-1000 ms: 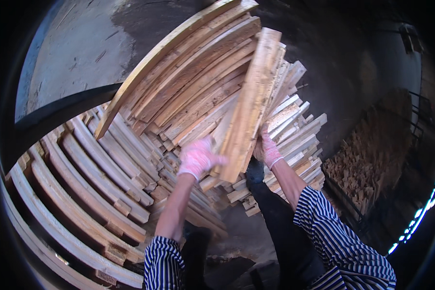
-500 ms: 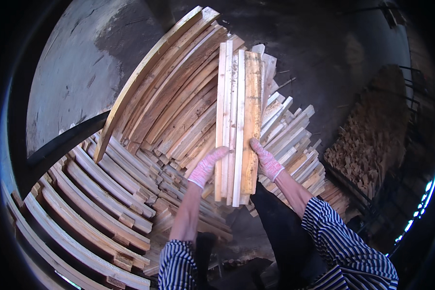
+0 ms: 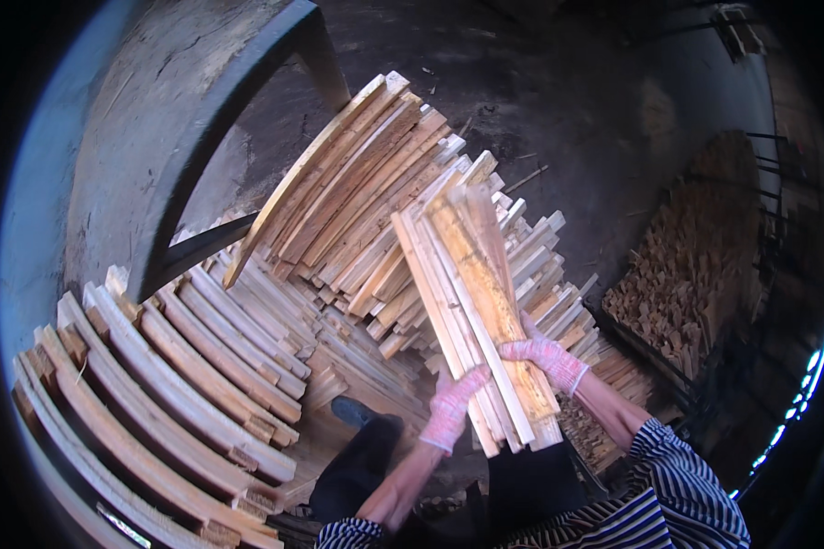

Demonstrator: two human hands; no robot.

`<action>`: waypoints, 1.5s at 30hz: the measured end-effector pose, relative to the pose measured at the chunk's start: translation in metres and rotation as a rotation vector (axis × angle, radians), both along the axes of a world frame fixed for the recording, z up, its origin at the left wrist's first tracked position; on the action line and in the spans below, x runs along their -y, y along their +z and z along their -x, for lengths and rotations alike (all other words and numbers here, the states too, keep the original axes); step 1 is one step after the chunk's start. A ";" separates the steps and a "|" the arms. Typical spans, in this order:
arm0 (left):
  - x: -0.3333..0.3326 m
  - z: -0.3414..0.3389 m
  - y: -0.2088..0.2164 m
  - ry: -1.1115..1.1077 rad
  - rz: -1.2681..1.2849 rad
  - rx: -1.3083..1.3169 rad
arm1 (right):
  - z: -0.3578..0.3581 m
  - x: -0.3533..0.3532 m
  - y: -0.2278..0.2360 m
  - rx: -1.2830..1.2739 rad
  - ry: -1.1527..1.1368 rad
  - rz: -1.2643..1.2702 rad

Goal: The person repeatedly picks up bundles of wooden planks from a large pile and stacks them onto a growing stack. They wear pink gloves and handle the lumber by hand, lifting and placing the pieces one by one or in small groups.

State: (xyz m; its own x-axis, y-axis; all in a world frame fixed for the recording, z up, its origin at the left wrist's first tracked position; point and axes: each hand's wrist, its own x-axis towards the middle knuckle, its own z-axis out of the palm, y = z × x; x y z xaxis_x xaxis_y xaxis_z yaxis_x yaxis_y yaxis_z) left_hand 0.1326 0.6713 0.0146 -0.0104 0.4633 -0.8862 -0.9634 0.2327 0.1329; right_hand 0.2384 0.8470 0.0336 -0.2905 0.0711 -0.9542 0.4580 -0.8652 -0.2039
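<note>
Between my two hands is a bundle of wooden boards (image 3: 471, 293), several pale strips beside a wider yellowish plank. It slants, its far end leaning to the left. My left hand (image 3: 455, 403), in a pink and white knit glove, grips the bundle's left side near its lower end. On the opposite side my right hand (image 3: 547, 357), gloved alike, clasps the bundle with its thumb over the yellowish plank. The fingers of both hands are partly hidden by the wood. Beyond the bundle lies a big pile of loose boards (image 3: 352, 183).
Stacked wooden boards (image 3: 192, 375) with spacer blocks fill the lower left. A metal-framed table (image 3: 238, 87) stands at the upper left. Far right, a heap of short wood pieces (image 3: 682, 284) lies by dark bars. Dark floor (image 3: 558, 91) stretches behind the pile.
I have drawn the bundle nearer to my body, and its far end has tipped left. Both hands keep their hold. The view has shifted, showing more of the table frame and my leg.
</note>
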 end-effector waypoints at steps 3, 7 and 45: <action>0.017 -0.013 0.042 0.007 0.086 -0.074 | -0.016 0.009 0.009 -0.024 0.087 0.077; 0.003 0.029 0.017 0.250 0.164 0.030 | 0.046 -0.004 -0.019 -0.182 -0.065 0.402; 0.100 0.094 0.620 0.370 -0.013 -1.363 | 0.233 0.072 0.543 -1.411 0.264 -0.322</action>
State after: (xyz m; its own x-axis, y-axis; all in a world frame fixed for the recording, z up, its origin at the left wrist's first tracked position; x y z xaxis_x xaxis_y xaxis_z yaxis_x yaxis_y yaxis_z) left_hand 0.0383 0.5715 0.6341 -0.9641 0.2535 -0.0786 -0.0838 -0.0100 0.9964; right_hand 0.0053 0.7745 0.5767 -0.9851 0.0188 0.1709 -0.1453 -0.6219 -0.7695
